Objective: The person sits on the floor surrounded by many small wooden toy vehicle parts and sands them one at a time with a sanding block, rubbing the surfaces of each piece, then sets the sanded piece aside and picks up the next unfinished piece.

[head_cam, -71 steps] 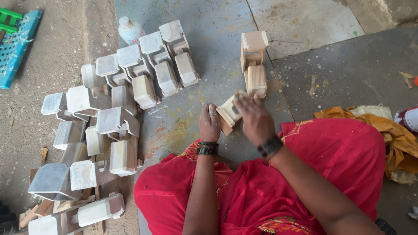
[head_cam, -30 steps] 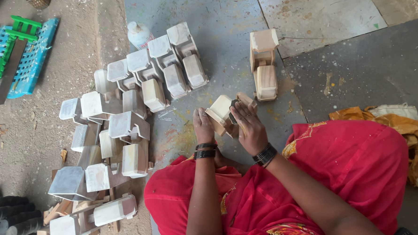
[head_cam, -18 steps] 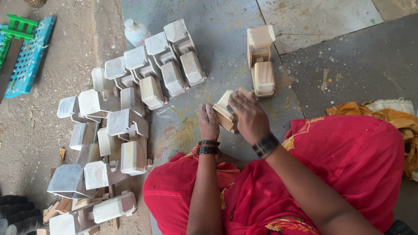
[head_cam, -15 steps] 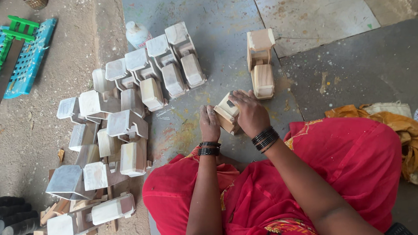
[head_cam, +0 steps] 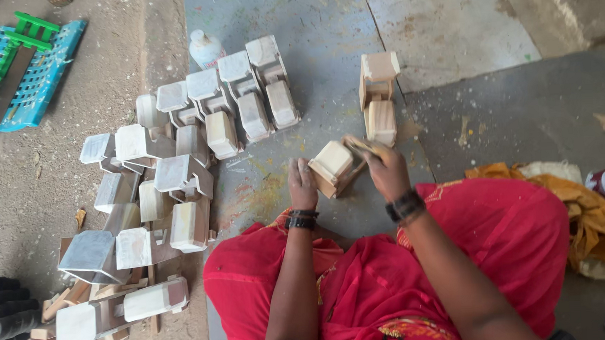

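Head view looked down on the left hand point(head_cam: 302, 183), which was closed around the near side of a small pale wooden block piece with a box-like shape point(head_cam: 335, 167), held just above the grey concrete floor point(head_cam: 323, 26). The right hand point(head_cam: 386, 170) gripped the same wooden piece from its far side, fingers curled over its top edge, so the piece sat between both hands. Dark bead bracelets ringed both wrists. Below the hands spread the red cloth garment point(head_cam: 416, 274) covering the person's lap.

Just beyond the right hand stood a pale wooden toy-like assembly of two stacked blocks point(head_cam: 379, 95), upright on the floor and apart from the held piece. To the left of the hands, well apart from them, lay a crowded group of similar unpainted wooden block assemblies point(head_cam: 180, 168), ranged in rough rows and touching one another. A white plastic bottle point(head_cam: 205, 48) stood at the far end of that group. Small wooden offcuts point(head_cam: 51, 324) were heaped at the lower left. A blue and green plastic frame point(head_cam: 26, 66) lay at the far left on the sandy ground. A crumpled yellow-orange cloth point(head_cam: 583, 212) lay to the right, beside the red garment.
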### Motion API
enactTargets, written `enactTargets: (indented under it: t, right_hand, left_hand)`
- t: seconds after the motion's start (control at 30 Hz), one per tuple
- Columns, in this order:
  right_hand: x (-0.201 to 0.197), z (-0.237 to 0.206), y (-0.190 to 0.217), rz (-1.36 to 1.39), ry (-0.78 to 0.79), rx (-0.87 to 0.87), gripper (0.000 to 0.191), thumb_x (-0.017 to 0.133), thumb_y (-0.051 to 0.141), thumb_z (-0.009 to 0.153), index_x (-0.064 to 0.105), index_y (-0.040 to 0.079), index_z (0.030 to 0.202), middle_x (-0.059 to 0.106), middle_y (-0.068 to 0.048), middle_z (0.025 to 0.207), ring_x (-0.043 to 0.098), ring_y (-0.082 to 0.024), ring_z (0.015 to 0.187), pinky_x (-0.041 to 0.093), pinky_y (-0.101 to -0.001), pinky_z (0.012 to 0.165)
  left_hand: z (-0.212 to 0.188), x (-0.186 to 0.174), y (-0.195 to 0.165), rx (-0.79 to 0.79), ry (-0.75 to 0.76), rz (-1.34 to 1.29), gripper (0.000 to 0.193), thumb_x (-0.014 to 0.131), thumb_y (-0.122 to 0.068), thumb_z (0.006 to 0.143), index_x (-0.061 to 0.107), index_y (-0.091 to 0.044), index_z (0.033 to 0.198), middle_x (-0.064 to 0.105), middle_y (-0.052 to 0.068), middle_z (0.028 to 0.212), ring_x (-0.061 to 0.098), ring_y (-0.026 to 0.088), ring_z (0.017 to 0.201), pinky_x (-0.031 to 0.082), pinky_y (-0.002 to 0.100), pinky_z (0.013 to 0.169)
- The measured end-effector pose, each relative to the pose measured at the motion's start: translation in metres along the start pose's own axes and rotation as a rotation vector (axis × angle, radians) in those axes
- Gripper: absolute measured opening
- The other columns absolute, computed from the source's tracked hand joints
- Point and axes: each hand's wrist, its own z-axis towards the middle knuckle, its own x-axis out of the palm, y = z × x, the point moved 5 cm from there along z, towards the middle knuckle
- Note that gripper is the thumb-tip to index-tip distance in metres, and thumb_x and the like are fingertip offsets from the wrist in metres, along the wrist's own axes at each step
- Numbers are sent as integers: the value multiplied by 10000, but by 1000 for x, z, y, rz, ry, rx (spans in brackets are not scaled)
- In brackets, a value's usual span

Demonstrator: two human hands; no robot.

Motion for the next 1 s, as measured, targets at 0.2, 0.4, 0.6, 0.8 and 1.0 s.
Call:
enactTargets:
  t: [0.2, 0.4, 0.6, 0.8, 1.0]
  right_hand:
    - [-13, -47, -67, 244, 20, 150, 312, 577, -45, 932, 731, -4, 1200, 768, -63, 1152, 700, -114, 1040, 532, -250, 920]
    - [7, -49, -107, 558, 10, 351, 338, 572, -61, 941, 713, -32, 1247, 741, -66, 1196, 664, -120, 1069, 507, -228, 933]
    - [40, -56, -114, 696, 4, 535, 367, 537, -2, 955, 648, 44, 1301, 673, 0, 1266, 659, -92, 1077, 597, -280, 878]
    - [42, -60, -112, 527, 8, 463, 347, 552, -9, 995, 675, 27, 1318, 689, -40, 1252, 648, -111, 1069, 578, -275, 908]
    - [49, -73, -104, 601, -44, 473, 320, 543, -59, 957, 698, -9, 1233, 692, -79, 1191, 669, -136, 1027, 605, -304, 888]
  left_hand:
    - [-17, 2, -31, 78, -67, 149, 167, 593, -179, 1032, 585, -17, 994, 622, 131, 864, 604, 273, 745, 502, 406, 697]
    - [-56, 40, -27, 96, -101, 294, 159, 657, -130, 985, 563, -6, 954, 615, 173, 888, 613, 361, 795, 495, 458, 727]
    - [-86, 64, 4, -107, 38, 279, 280, 747, -173, 902, 535, 6, 939, 612, 184, 867, 622, 368, 788, 506, 462, 716]
    - [-91, 64, 3, -81, 117, 373, 561, 708, -171, 910, 435, -8, 1373, 596, 222, 1130, 661, 415, 930, 547, 481, 788]
    - [-102, 68, 3, -320, 313, 529, 768, 530, -178, 1017, 101, -83, 1647, 438, 239, 1414, 652, 466, 1013, 544, 526, 829]
